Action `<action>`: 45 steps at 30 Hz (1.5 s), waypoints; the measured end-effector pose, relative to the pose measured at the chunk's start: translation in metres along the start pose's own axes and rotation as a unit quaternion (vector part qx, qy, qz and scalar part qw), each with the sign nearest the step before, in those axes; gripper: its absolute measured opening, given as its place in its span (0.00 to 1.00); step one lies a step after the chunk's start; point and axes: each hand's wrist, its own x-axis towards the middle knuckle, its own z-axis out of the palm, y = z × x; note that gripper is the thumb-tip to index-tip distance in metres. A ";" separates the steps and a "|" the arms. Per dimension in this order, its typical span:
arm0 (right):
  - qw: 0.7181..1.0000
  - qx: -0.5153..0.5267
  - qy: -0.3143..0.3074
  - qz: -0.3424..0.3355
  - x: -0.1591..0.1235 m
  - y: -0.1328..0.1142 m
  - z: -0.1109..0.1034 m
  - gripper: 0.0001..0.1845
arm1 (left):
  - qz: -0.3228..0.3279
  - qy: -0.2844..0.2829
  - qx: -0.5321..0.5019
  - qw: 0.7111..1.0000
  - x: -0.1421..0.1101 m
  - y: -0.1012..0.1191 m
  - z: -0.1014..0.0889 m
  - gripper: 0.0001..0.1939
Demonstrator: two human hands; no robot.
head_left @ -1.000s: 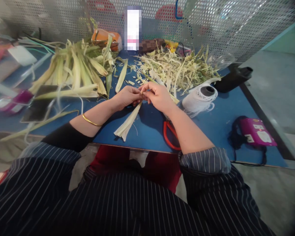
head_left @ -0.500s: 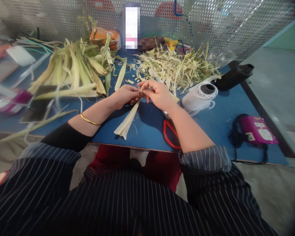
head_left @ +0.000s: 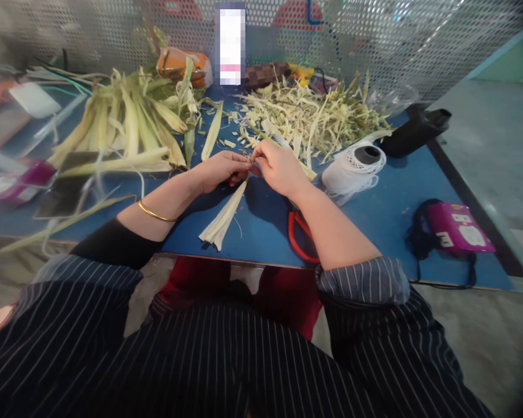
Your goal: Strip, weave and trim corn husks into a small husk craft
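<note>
Moved since the earlier frame: the right hand (head_left: 283, 171), its index finger drawn back slightly, so that more of the frayed upper end of the held husk (head_left: 226, 217) shows.

Item: left hand (head_left: 220, 171), centre of frame, gold bangle (head_left: 157, 215) on its forearm. Fingers (head_left: 239, 165) pressed together, pinching the husk near its narrow upper end.

Item: right hand, just beside the left. Thumb and index finger brought together at the same frayed end; whether they grip it or only touch it, cannot tell.

Item: held husk, pale, pleated. Narrow end between the hands, wider end slanting down toward lower centre over the blue table (head_left: 265, 238).

Item: husk pile (head_left: 131, 122), long leaves, upper left.

Item: shredded pile (head_left: 305, 116), pale and green strips, upper centre to right.

Item: 1 loose husk (head_left: 212, 132), between the 2 piles.

Item: spool (head_left: 348, 174) of white string, right of the right hand, with black core.

Item: red handle (head_left: 293, 232), partly hidden under the right forearm.

Item: black cylinder (head_left: 414, 136), lying on its side behind the spool.

Item: purple box (head_left: 459, 226) with black cord (head_left: 421, 229), right of frame.

Item: orange packet (head_left: 183, 65), behind the husk pile.
</note>
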 end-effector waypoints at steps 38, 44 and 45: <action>0.993 0.002 -0.077 0.092 0.003 -0.002 -0.009 0.14 | -0.008 0.104 0.027 0.994 -0.001 -0.003 0.003 0.10; 0.984 0.013 -0.074 0.161 0.000 -0.002 -0.010 0.19 | -0.010 0.126 0.007 0.992 0.002 -0.006 0.004 0.08; 0.982 0.023 -0.074 0.172 -0.001 -0.002 -0.010 0.18 | -0.011 0.126 -0.001 0.992 0.002 -0.006 0.003 0.08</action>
